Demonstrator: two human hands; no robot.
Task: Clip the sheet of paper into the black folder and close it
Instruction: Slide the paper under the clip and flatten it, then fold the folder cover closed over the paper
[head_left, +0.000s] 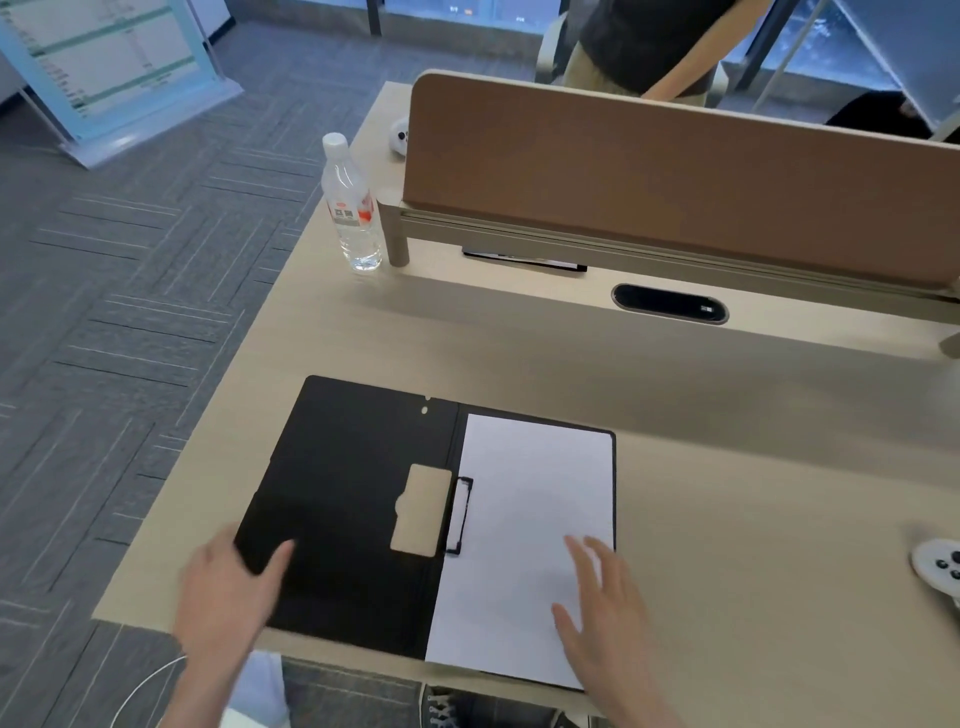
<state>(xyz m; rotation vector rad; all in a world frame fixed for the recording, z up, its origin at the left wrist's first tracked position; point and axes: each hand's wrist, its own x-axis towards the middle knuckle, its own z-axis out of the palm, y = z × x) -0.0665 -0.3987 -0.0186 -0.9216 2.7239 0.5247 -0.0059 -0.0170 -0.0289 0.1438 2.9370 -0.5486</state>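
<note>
The black folder (343, 499) lies open and flat near the desk's front edge. A white sheet of paper (524, 535) covers its right half, its left edge under the black clip (460, 514) at the spine. A tan cut-out shows in the left flap beside the clip. My left hand (234, 592) rests at the left flap's lower left corner, thumb on top of the flap and fingers at its edge. My right hand (597, 613) lies flat, fingers spread, on the lower right part of the sheet.
A water bottle (350, 202) stands at the desk's far left by the brown divider panel (675, 176). A cable port (670, 304) sits in the desk (753, 493). A white controller (940, 569) lies at the right edge. A person stands behind the divider.
</note>
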